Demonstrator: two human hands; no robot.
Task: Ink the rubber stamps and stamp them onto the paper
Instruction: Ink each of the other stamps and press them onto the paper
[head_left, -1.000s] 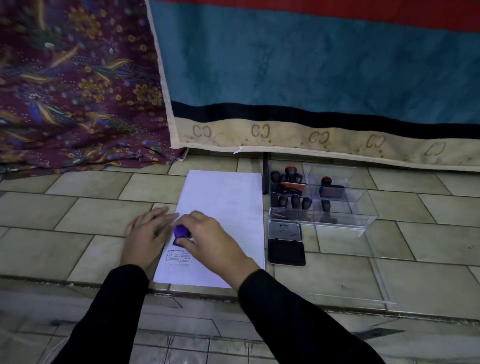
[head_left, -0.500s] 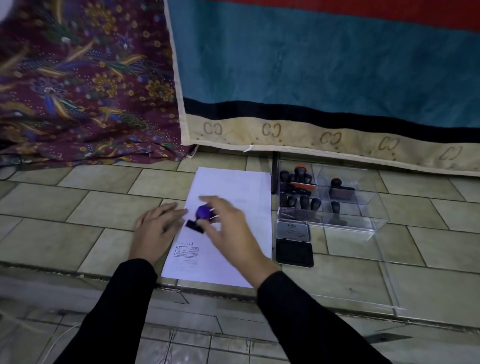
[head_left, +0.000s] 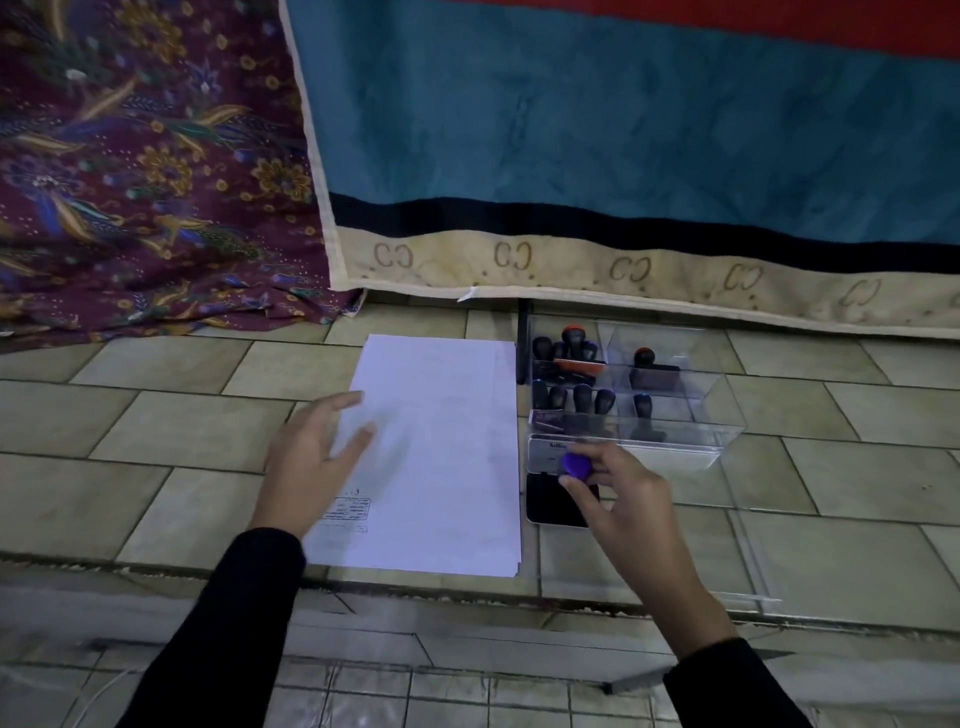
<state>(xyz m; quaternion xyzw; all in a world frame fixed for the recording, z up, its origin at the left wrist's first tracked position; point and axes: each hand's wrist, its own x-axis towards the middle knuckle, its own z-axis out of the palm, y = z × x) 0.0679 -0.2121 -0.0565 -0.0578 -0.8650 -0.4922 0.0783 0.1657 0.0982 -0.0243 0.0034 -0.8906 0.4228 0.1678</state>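
Purple stamp (head_left: 576, 464) pinched in grip of right hand (head_left: 629, 501).

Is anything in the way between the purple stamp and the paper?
Nothing visible is. The right hand holds the purple stamp at the ink pad, right beside the paper. The left hand lies only on the paper's left edge, so most of the sheet is bare.

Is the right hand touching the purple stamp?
Touching. The head view shows the right hand pinching the purple stamp by its knob, over the ink pad.
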